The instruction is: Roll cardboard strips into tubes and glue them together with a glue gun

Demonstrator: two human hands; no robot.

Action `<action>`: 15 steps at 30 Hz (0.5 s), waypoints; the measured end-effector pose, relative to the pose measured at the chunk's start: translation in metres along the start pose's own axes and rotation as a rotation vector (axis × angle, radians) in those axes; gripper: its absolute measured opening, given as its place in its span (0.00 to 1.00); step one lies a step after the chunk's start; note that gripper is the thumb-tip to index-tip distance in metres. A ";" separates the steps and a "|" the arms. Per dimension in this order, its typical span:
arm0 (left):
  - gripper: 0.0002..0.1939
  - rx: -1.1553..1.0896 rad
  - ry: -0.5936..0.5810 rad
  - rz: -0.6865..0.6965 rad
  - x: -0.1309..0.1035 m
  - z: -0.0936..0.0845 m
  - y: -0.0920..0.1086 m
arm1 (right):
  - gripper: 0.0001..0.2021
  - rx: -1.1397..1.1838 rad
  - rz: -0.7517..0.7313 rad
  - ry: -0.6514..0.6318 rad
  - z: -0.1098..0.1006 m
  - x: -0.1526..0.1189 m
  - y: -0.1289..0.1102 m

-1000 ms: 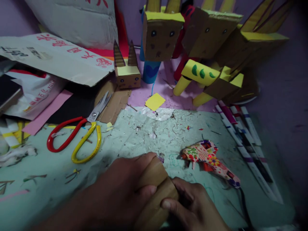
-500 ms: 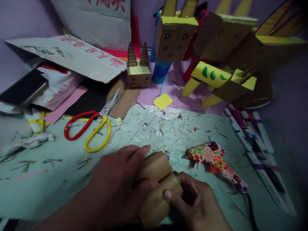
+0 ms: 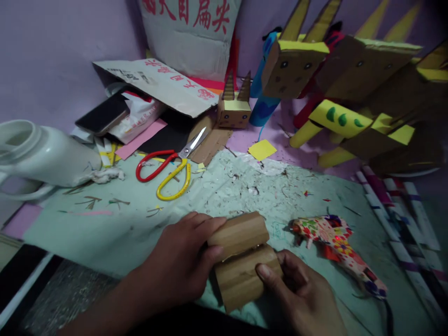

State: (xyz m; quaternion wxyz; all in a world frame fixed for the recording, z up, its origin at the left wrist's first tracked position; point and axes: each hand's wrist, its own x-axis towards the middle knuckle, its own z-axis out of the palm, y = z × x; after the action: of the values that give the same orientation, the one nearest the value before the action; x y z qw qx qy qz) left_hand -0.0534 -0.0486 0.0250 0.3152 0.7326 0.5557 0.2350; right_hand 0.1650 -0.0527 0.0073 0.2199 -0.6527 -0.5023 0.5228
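in the head view, the left hand (image 3: 185, 256) grips the upper cardboard panel (image 3: 241, 233) and the right hand (image 3: 303, 287) pinches the lower panel (image 3: 245, 276), both left of the glue gun (image 3: 341, 247). on the counter (image 3: 133, 238), scissors (image 3: 184, 153) lie farther left of it, markers (image 3: 408, 266) to its right.

This place is looking like a small papercraft corner: red-and-yellow-handled metal scissors (image 3: 184, 153) and a flower-patterned glue gun (image 3: 343, 247) are lying on a scrap-littered pale green tabletop (image 3: 136, 238), white-barrelled markers (image 3: 422, 210) are lying to the right, and horned brown cardboard animal figures (image 3: 292, 70) are standing near the lilac wall (image 3: 70, 60). Whether home or classroom, the view is not telling.
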 end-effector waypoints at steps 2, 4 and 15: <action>0.19 0.001 0.014 -0.016 -0.001 0.002 -0.001 | 0.14 -0.087 -0.121 0.033 -0.004 -0.001 0.006; 0.19 0.005 0.018 -0.037 -0.001 0.004 -0.001 | 0.17 -0.245 -0.340 0.147 -0.011 -0.001 0.011; 0.22 0.112 0.023 0.007 0.008 0.010 0.000 | 0.08 -0.798 -1.343 0.062 -0.035 0.018 0.010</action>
State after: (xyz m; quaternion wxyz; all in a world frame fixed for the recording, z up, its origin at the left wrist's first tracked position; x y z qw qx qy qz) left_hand -0.0447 -0.0433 0.0182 0.2665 0.7483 0.5689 0.2130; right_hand 0.1996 -0.0330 0.0032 0.2519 -0.2529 -0.9333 0.0390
